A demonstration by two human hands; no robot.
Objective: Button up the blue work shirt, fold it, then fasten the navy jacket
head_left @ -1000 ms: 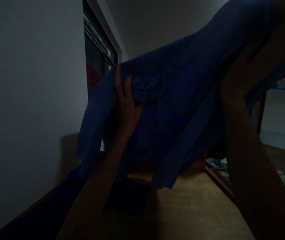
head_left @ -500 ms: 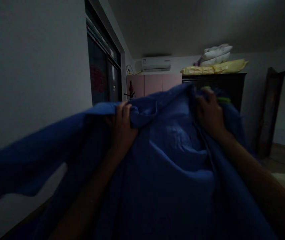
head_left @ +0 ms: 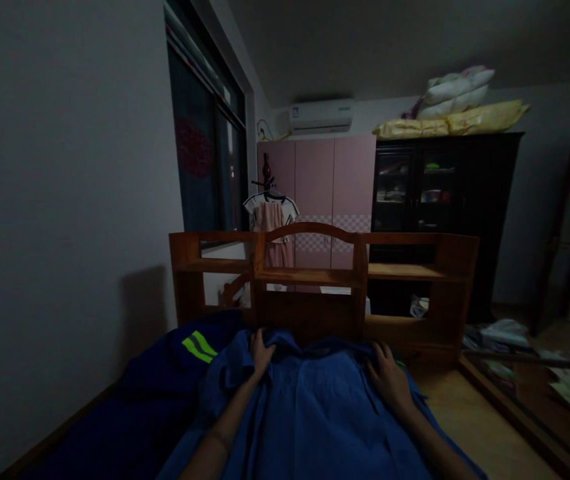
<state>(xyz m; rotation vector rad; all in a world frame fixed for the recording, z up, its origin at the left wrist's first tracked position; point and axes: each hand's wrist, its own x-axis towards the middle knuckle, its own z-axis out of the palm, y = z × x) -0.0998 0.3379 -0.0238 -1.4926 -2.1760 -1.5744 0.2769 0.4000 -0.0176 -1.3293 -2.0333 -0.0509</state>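
Both hands down on a blue shirt spread out on the desk, room's pretty dark.

Nearest, the blue shirt (head_left: 315, 420) lies flat on the wooden desk (head_left: 469, 420), running from the bottom edge up toward the shelf. The left hand (head_left: 261, 351) and right hand (head_left: 389, 377) both rest on its far end, about where the shoulders are; fingers look curled onto the fabric, but I can't tell if they're pinching it or just pressing. Just left, touching the shirt, is a darker navy garment (head_left: 155, 393) with 2 neon stripes. Behind sits a wooden shelf unit (head_left: 315, 280), then a pink wardrobe (head_left: 335, 180), a dark cabinet (head_left: 445, 200) with bedding (head_left: 455, 107) on top.
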